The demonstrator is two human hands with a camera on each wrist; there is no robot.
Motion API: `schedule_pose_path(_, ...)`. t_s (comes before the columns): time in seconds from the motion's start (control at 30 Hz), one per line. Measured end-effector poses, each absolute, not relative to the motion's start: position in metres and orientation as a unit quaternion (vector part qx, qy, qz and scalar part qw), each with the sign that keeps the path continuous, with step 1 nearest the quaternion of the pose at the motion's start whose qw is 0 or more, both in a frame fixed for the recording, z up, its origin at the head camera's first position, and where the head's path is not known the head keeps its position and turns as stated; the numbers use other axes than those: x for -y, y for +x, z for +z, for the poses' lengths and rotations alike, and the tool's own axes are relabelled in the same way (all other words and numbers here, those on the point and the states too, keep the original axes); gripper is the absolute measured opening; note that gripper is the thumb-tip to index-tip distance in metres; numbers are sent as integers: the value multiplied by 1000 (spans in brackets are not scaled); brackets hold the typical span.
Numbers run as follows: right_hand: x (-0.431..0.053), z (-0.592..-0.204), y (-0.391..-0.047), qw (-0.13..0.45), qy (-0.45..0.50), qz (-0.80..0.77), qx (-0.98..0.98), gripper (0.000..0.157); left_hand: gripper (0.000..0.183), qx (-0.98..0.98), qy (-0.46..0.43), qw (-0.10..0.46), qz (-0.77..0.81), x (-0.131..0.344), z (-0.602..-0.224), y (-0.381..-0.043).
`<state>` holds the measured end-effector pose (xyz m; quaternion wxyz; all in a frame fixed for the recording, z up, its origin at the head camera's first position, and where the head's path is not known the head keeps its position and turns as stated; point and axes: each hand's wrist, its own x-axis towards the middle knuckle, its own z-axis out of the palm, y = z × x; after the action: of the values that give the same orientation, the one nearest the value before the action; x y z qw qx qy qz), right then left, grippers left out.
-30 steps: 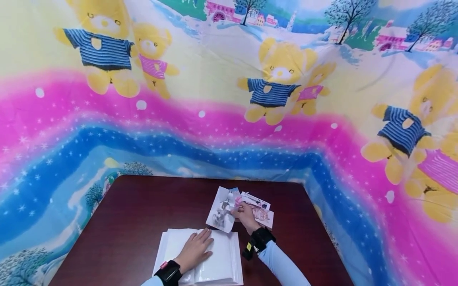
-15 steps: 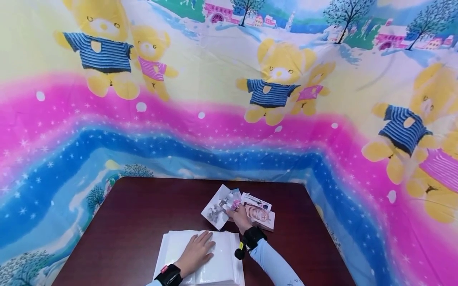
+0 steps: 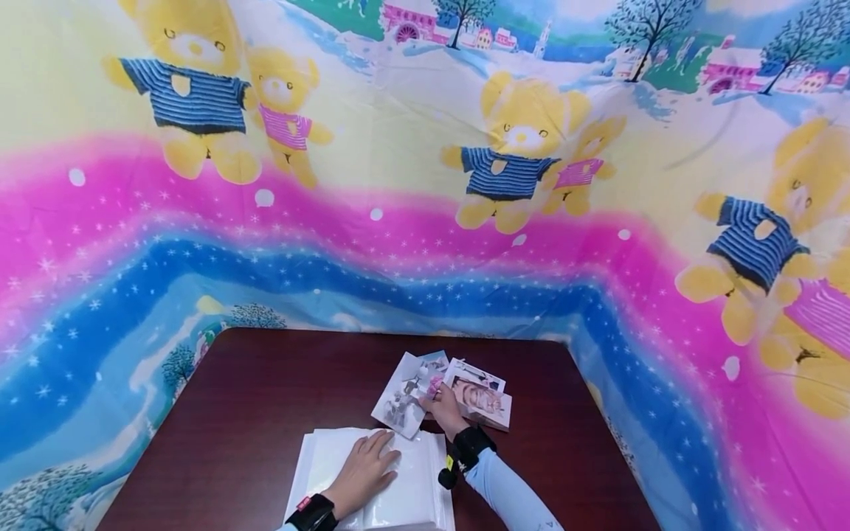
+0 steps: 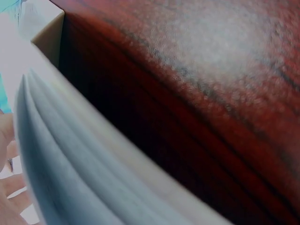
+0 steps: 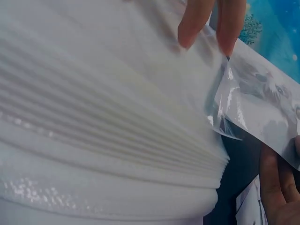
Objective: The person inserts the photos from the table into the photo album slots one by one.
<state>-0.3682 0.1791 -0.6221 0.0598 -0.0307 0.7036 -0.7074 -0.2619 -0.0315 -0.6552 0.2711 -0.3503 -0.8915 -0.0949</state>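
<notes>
An open photo album (image 3: 410, 479) with white pages and clear plastic sleeves lies near the front of the table. My left hand (image 3: 361, 472) rests on it with fingers extended; in the right wrist view, two left fingertips (image 5: 187, 40) touch a clear sleeve (image 5: 227, 103) near its edge. My right hand (image 3: 446, 414) pinches a black-and-white photo (image 3: 401, 394) by its right side, just beyond the album. That photo's near corner meets the sleeve's edge in the right wrist view; whether it is inside I cannot tell. The left wrist view mostly shows the album's page edges (image 4: 70, 140).
To the right of the held photo lies a stack of photos (image 3: 481, 398), a pinkish portrait on top. Another photo (image 3: 434, 361) shows behind the held one. Dark red-brown wood forms the table (image 3: 265, 391). A bear-patterned cloth (image 3: 398, 243) hangs around the far edges.
My right hand has moved a little left with the photo, which turned and then came lower, its near corner over the album's far edge. My left hand has stayed in place.
</notes>
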Motion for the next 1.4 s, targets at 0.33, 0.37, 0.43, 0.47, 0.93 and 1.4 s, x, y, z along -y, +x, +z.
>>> schedule_pose_path(0.33, -184, -627, -370, 37, -90, -626, -774, 66, 33, 891, -357, 258, -112, 35, -658, -258)
schedule_pose_path(0.37, -184, -626, -370, 35, -99, -611, -785, 71, 32, 892, -357, 256, -111, 35, -658, -257)
schedule_pose_path(0.43, -185, -624, -371, 28, -124, -581, -804, 78, 33, 892, -356, 254, -110, 36, -658, -257)
schedule_pose_path(0.47, -185, -623, -372, 21, -136, -566, -813, 79, 33, 892, -357, 254, -110, 35, -658, -257)
schedule_pose_path(0.93, -175, -611, -379, 13, -243, -437, -866, 79, 33, 885, -357, 273, -120, 35, -661, -255)
schedule_pose_path(1.4, -176, -571, -367, 84, -257, -528, -805, 66, 34, 819, -442, 339, -139, 42, -665, -234)
